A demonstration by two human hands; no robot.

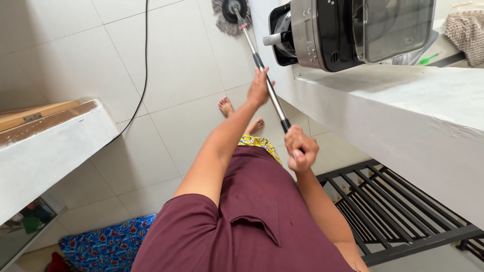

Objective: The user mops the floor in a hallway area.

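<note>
Mop handle (264,75), a slanted metal pole, was gripped by both hands: the left hand (259,89) was wrapped around its middle, the right hand (300,150) clenched at its upper end. Its grey mop head (231,16) was pressed on the white tiled floor (101,60), beside the white counter (393,106) bearing a black appliance (348,30).

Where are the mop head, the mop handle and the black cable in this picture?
mop head (231,15): head view, on its grey strands.
mop handle (272,95): head view, on the metal shaft between the hands.
black cable (145,65): head view, mid-run across the floor tiles.
</note>
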